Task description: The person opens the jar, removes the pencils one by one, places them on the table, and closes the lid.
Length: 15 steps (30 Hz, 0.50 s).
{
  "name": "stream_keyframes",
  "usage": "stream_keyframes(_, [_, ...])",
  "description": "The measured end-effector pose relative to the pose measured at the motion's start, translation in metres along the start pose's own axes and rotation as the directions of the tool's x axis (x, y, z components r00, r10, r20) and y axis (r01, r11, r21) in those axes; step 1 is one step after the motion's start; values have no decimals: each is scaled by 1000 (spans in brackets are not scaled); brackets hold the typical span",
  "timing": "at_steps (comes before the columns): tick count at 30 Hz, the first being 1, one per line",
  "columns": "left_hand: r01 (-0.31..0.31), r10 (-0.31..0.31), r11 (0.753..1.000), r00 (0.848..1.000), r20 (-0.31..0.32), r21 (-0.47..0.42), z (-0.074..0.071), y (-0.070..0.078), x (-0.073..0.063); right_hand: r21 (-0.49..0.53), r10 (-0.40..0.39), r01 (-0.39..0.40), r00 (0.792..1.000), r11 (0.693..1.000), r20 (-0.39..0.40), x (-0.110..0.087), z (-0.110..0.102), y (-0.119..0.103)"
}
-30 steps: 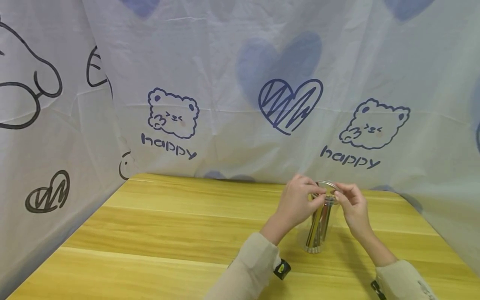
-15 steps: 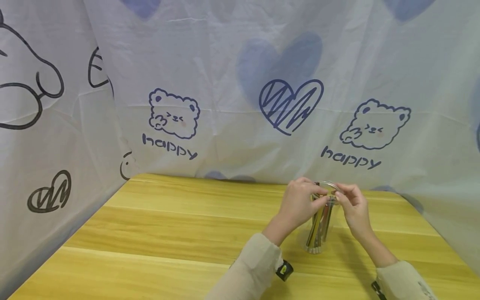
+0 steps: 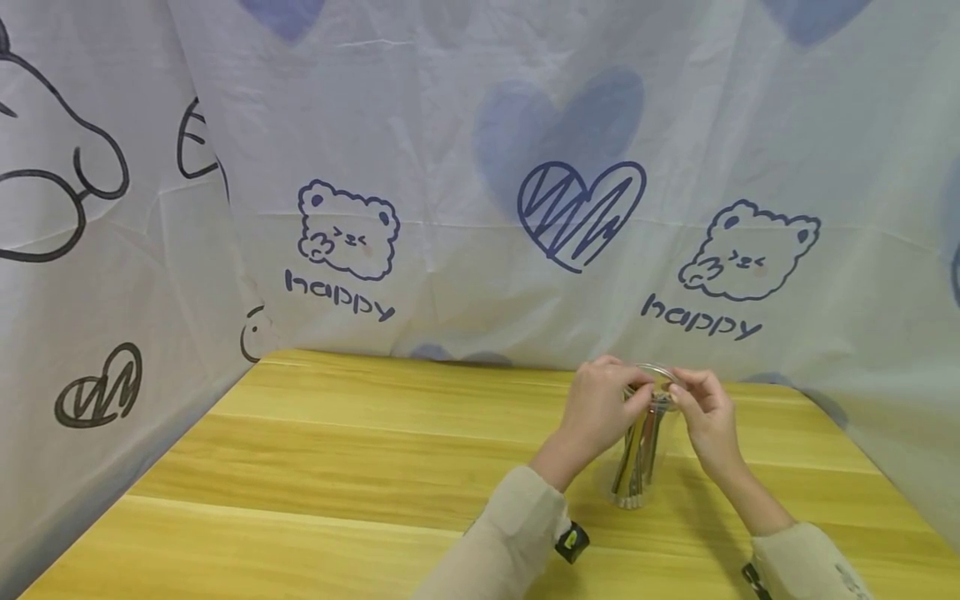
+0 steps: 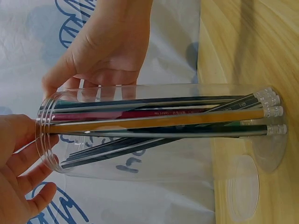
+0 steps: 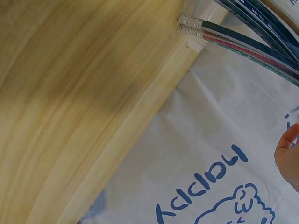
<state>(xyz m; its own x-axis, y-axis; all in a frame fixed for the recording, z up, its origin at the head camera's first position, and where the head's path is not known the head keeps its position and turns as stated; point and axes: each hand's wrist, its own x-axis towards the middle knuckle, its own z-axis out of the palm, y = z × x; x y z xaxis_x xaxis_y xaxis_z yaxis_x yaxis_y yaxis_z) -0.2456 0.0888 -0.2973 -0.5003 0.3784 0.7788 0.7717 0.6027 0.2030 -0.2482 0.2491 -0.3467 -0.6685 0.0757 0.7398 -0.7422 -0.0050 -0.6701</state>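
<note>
A tall clear plastic jar (image 4: pixel 187 170) stands on the table with several pencils (image 3: pixel 633 462) inside, their eraser ends down. The pencils are dark, red and yellow and lean at differing angles. My left hand (image 3: pixel 596 404) is at the left of the jar's mouth, thumb and forefinger pinching at the rim (image 3: pixel 657 367). On the other side my right hand (image 3: pixel 708 408) grips the rim, its thumb in front. Seen from the left wrist, the right hand's fingers pass behind the clear wall. A fingertip of the right hand (image 5: pixel 287 156) shows at the right wrist view's edge.
A round clear lid (image 4: pixel 243 189) lies on the table near the jar's base in the left wrist view. The wooden table (image 3: pixel 300 467) ends at a white curtain (image 3: pixel 450 275) with blue drawings, and another patterned curtain hangs at the left.
Both hands have stayed at the jar's mouth, with the left shifting very slightly. A dark tip that showed above the left fingertips is out of sight now.
</note>
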Motion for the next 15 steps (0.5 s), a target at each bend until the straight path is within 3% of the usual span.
stream_keyframes(5, [25, -25, 1000, 999, -30, 2, 4, 2, 0, -3, -3, 3, 1000, 1000, -4, 0, 0, 0])
stream_keyframes(15, [68, -79, 990, 993, -86, -125, 9, 0, 3, -25, -10, 10, 1000, 1000, -3, 0, 0, 0])
